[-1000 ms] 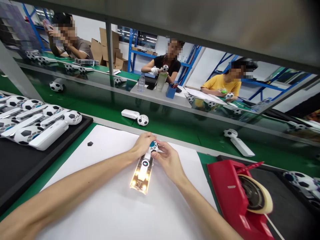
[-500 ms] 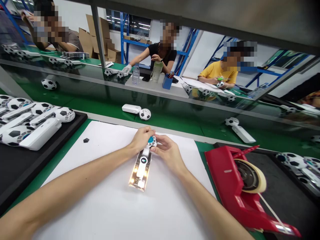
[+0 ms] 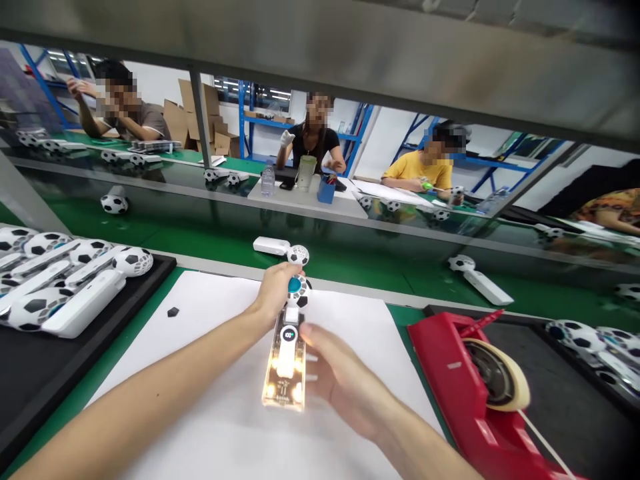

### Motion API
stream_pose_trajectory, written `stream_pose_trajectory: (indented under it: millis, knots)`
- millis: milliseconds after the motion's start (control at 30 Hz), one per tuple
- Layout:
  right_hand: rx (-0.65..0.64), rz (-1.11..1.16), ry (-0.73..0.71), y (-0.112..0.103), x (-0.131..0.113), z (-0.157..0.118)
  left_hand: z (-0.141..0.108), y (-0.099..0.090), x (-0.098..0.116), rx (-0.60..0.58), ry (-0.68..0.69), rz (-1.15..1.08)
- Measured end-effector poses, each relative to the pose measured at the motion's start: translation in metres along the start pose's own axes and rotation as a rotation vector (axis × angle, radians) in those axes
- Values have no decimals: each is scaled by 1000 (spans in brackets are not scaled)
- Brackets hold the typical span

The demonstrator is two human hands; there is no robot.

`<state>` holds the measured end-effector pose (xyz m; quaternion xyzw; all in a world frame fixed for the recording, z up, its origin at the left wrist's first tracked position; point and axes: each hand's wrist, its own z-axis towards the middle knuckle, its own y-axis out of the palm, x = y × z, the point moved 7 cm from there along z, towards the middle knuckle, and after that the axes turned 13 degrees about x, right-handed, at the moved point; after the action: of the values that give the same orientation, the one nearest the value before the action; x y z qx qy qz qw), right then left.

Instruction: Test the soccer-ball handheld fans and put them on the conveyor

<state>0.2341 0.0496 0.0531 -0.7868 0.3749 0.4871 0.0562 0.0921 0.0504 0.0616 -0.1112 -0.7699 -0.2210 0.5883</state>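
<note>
Here, both hands clamped on lit fan (image 3: 287, 353), left hand (image 3: 273, 293), right hand (image 3: 335, 380), display reads "100".

Counts:
- Lit handheld fan (image 3: 286, 357): 1, between the two hands, left hand (image 3: 273, 292) and right hand (image 3: 334, 380).
- White football-head fans on the black tray (image 3: 30, 373) left of the hands: about 6; stack overlaps, exact count unclear.
- Loose fans on the green belt (image 3: 350, 263) beyond the hands: 2, one straight ahead (image 3: 280, 249), one ahead-right (image 3: 477, 279).
- Red tape dispenser (image 3: 470, 383): 1, right of the hands.
- Small black chip (image 3: 173, 311): 1, left of the hands.
- People across the belt: 3.
</note>
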Motion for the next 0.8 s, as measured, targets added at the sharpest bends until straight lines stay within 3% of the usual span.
stream_pose_trajectory:
  millis: [67, 133, 200, 300, 400, 500, 567, 633, 700, 800]
  knots:
    - [-64, 34, 83, 16, 4, -10, -7, 0, 14, 3, 61, -41]
    - [-21, 22, 106, 21, 2, -12, -16, 2, 29, -20, 132, -78]
    - [40, -62, 33, 19, -8, -10, -25, 4, 45, -76, 216, -120]
    - [114, -178, -149, 12, -34, -9, -40, 11, 62, -282, 269, -190]
    - [111, -261, -275, 9, -61, -15, -55, 19, 59, -484, 128, -137]
    - [29, -346, -445, 14, -85, -27, -73, 26, 46, -554, -86, -94]
    - [-62, -445, -493, 17, -91, -36, -81, 28, 44, -513, -88, -113]
    - [-106, -651, -521, 12, -92, -44, -81, 27, 49, -404, 36, -94]
    - [-41, -863, -598, -5, -102, -54, -74, 18, 59, -216, 217, -28]
    - [194, -975, -854, -51, -149, -74, -60, -8, 75, 45, 335, -22]
